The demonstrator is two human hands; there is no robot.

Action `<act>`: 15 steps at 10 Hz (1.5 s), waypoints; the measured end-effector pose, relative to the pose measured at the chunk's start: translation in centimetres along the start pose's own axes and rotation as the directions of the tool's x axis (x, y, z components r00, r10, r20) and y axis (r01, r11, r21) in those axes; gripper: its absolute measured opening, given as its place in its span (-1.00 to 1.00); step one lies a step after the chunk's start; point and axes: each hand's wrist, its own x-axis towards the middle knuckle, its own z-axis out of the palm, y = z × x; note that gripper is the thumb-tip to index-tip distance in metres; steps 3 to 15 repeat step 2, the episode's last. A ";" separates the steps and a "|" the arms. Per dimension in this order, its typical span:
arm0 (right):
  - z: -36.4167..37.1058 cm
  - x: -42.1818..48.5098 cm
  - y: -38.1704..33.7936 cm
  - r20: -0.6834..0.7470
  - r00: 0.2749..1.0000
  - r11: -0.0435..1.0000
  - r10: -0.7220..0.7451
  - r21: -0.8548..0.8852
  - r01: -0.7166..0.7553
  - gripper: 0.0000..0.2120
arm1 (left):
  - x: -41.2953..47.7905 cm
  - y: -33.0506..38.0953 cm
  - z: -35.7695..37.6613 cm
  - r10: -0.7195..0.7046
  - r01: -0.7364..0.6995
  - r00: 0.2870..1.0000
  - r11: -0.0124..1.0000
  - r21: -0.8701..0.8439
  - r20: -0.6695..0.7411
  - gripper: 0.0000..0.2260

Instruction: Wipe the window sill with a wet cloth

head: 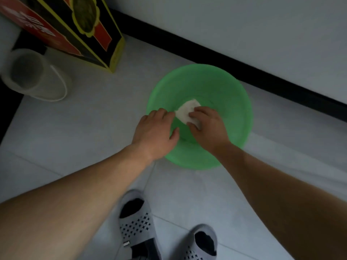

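Both hands point(184, 126) clamped on cloth point(186, 111) in green basin point(234, 94); box point(90, 30), cup point(32, 74) nearby.

White cloth point(185, 112): small, crumpled into a loose wad, pale and soft-edged, lying inside the green plastic basin point(203, 85) slightly toward 9 o'clock of the basin's centre. Its upper corner is raised and points toward 1 o'clock. Whether it is wet cannot be told. It is gripped along its 4 o'clock edge by the right hand point(207, 126) and touched at its 9 o'clock end by the fingertips of the left hand point(155, 132). Basin: round, translucent green, upright on the pale tiled floor; water inside cannot be made out.
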 end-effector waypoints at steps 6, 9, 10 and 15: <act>1.0 -0.2 2.1 0.019 0.998 0.995 -0.056 -0.077 0.057 -0.66 | 0.5 -0.4 2.5 0.051 -0.051 0.999 0.999 0.003 -0.004 -0.56; 1.0 -0.2 2.1 0.019 0.998 0.995 -0.056 -0.077 0.057 -0.66 | 0.5 -0.4 2.5 0.051 -0.051 0.999 0.999 0.003 -0.004 -0.56; 1.0 -0.2 2.1 0.019 0.998 0.995 -0.056 -0.077 0.057 -0.66 | 0.5 -0.4 2.5 0.051 -0.051 0.999 0.999 0.003 -0.004 -0.56; 1.0 -0.2 2.1 0.019 0.998 0.995 -0.056 -0.077 0.057 -0.66 | 0.5 -0.4 2.5 0.051 -0.051 0.999 0.999 0.003 -0.004 -0.56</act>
